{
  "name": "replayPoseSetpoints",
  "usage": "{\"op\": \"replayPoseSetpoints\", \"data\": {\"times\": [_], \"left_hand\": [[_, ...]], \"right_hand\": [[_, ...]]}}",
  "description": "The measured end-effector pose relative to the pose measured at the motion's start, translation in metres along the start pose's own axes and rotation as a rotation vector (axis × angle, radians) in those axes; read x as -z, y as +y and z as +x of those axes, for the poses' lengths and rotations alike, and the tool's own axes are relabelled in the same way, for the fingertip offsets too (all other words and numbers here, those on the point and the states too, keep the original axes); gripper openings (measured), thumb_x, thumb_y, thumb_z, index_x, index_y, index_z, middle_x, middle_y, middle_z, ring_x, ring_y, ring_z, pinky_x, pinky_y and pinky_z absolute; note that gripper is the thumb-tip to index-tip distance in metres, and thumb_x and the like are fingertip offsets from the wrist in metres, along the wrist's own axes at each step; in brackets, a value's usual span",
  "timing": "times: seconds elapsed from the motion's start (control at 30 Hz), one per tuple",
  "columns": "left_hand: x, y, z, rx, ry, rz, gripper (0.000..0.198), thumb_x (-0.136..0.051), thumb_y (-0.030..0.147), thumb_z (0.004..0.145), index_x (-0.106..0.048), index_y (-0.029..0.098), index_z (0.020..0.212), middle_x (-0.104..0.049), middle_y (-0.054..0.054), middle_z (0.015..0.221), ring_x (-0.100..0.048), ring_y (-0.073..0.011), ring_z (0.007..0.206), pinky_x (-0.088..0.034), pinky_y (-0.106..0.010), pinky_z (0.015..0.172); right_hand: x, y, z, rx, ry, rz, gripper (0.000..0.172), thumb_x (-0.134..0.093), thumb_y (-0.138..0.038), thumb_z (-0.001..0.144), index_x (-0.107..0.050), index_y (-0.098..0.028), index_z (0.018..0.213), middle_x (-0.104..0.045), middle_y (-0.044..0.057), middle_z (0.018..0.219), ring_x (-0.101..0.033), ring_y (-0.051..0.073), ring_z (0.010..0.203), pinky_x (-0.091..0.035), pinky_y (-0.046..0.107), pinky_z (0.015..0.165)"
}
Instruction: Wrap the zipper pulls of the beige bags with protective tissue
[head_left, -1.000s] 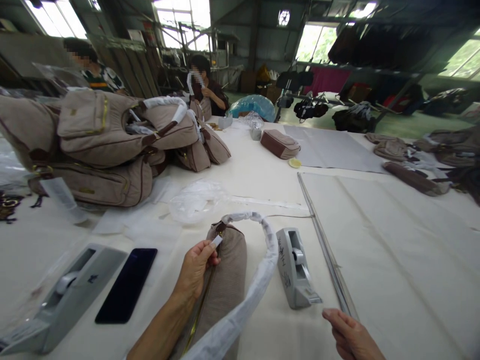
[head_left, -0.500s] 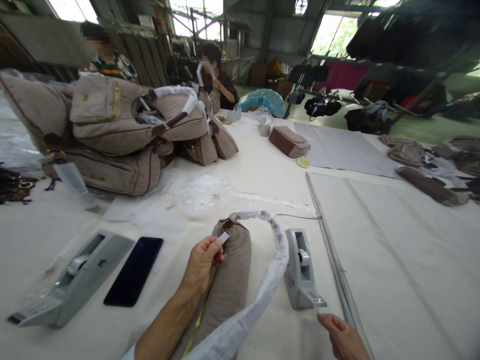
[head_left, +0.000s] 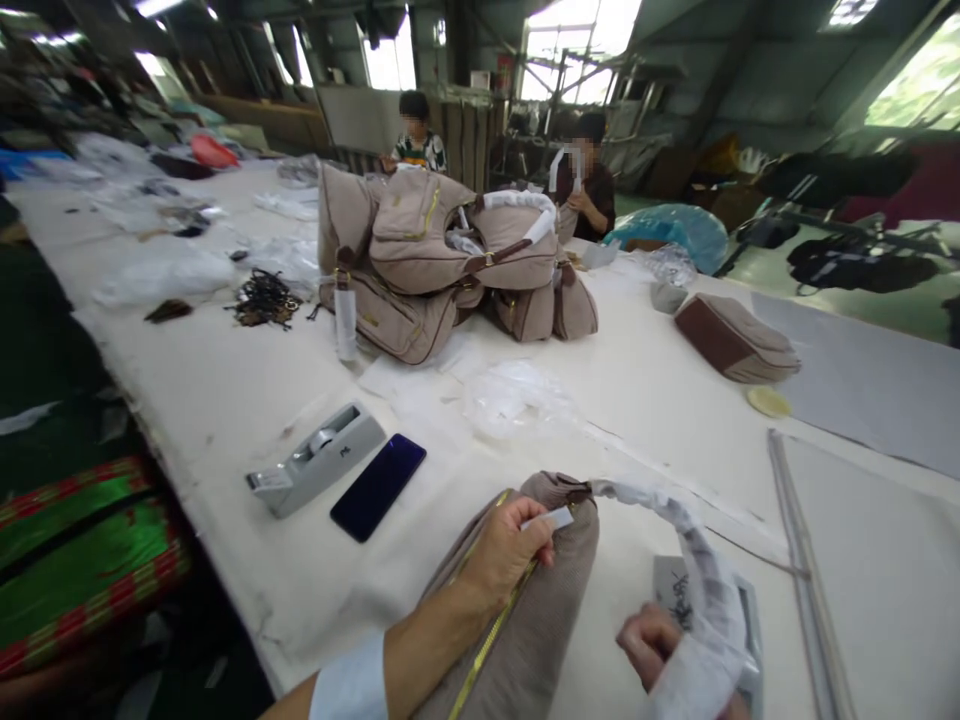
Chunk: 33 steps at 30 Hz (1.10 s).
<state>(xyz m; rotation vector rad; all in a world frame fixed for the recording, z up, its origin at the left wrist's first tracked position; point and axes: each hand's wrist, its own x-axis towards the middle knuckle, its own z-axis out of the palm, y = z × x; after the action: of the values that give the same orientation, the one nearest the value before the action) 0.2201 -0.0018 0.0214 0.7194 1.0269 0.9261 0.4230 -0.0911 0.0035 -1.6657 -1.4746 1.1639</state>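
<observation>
A taupe corduroy handbag (head_left: 559,610) with a yellow zipper lies in front of me. Its arched handle (head_left: 709,560) is wrapped in white material. My left hand (head_left: 506,550) rests over the bag's top end, thumb and fingers pinching a small white strip (head_left: 559,518) beside the handle's brown attachment. Partly covered by the wrapped handle, my right hand (head_left: 646,640) is slightly blurred, its fingers curled together; what they hold, if anything, I cannot make out. Just behind that hand and the handle stands a grey tape dispenser (head_left: 670,580), partly hidden.
Another tape dispenser (head_left: 319,460) and a dark phone (head_left: 379,487) lie to the left. Farther back are piled taupe bags (head_left: 427,265), crumpled clear plastic (head_left: 517,395), and a brown-and-taupe bag (head_left: 739,337). Metal strips (head_left: 806,560) run along the right. Two people are across the table.
The view has swung left. My right hand has moved from the cutter end of the right tape dispenser toward the bag, behind the wrapped handle. My left hand keeps its pinch on the white strip.
</observation>
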Motion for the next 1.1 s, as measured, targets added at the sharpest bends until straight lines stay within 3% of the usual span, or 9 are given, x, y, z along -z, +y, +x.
{"op": "replayPoseSetpoints", "data": {"times": [0.1, 0.27, 0.5, 0.83, 1.1], "left_hand": [[0.002, 0.000, 0.000, 0.009, -0.007, -0.012, 0.016, -0.059, 0.029, 0.069, -0.051, 0.016, 0.068, -0.054, 0.003, 0.050, -0.045, -0.0073, 0.043, -0.033, -0.019, 0.048], [0.005, -0.001, 0.000, -0.009, -0.017, 0.010, 0.015, -0.059, 0.029, 0.071, -0.054, 0.015, 0.069, -0.055, 0.003, 0.051, -0.045, -0.0078, 0.047, -0.033, -0.019, 0.049], [0.006, -0.001, 0.000, 0.006, -0.034, -0.019, 0.015, -0.059, 0.029, 0.070, -0.054, 0.014, 0.070, -0.053, 0.003, 0.052, -0.046, -0.0074, 0.045, -0.032, -0.018, 0.046], [0.010, 0.001, -0.003, 0.004, -0.072, 0.010, 0.019, -0.059, 0.032, 0.071, -0.053, 0.014, 0.072, -0.055, 0.001, 0.061, -0.049, -0.0076, 0.048, -0.035, -0.019, 0.049], [0.006, 0.003, -0.012, -0.054, -0.055, 0.157, 0.021, -0.057, 0.035, 0.075, -0.054, 0.014, 0.074, -0.054, 0.002, 0.061, -0.050, -0.0079, 0.050, -0.037, -0.020, 0.051]], "right_hand": [[-0.006, -0.044, 0.044, 0.214, -0.095, -0.010, 0.033, -0.057, -0.046, 0.077, -0.059, -0.020, 0.057, -0.047, -0.001, 0.055, -0.044, 0.012, 0.050, -0.036, 0.024, 0.048], [-0.012, -0.081, 0.071, 0.223, -0.194, -0.079, 0.030, -0.057, -0.044, 0.079, -0.057, -0.019, 0.060, -0.048, -0.002, 0.059, -0.044, 0.013, 0.056, -0.035, 0.023, 0.052], [-0.016, -0.070, 0.085, 0.125, -0.208, -0.156, 0.039, -0.055, -0.051, 0.077, -0.059, -0.018, 0.057, -0.048, 0.000, 0.058, -0.043, 0.014, 0.056, -0.032, 0.025, 0.052], [-0.034, -0.069, 0.081, 0.003, 0.014, -0.237, 0.041, -0.053, -0.057, 0.070, -0.042, -0.021, 0.053, -0.035, -0.004, 0.051, -0.034, 0.013, 0.050, -0.026, 0.026, 0.047], [-0.036, -0.057, 0.074, -0.117, 0.030, -0.096, 0.044, -0.054, -0.059, 0.070, -0.040, -0.021, 0.054, -0.034, -0.005, 0.052, -0.033, 0.013, 0.052, -0.027, 0.026, 0.049]]}}
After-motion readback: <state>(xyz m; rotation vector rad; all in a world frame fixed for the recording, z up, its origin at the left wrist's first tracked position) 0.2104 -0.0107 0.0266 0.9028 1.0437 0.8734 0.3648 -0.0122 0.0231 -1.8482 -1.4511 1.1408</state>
